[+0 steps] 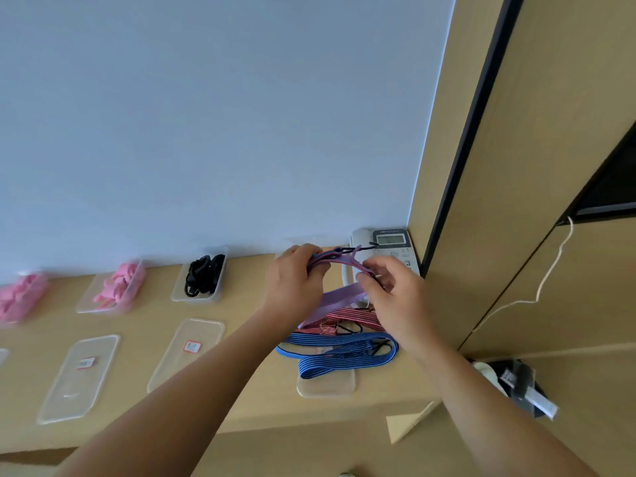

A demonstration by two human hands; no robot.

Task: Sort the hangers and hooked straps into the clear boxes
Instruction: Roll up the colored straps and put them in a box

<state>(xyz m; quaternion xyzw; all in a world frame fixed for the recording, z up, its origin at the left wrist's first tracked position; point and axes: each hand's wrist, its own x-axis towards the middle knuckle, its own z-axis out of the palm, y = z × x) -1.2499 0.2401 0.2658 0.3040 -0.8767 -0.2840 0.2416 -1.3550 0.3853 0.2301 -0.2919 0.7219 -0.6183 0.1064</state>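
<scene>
Left hand and right hand, each in pinch grip on 1 purple strap; 3 filled boxes nearby.

My left arm and right arm are stretched forward, bare. Left hand curls its fingers round a strap; right hand, close beside, pinches the same strap.

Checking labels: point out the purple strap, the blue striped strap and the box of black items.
purple strap (339,297), head view, hanging band.
blue striped strap (344,361), head view, lower band.
box of black items (198,298), head view, front wall.
</scene>
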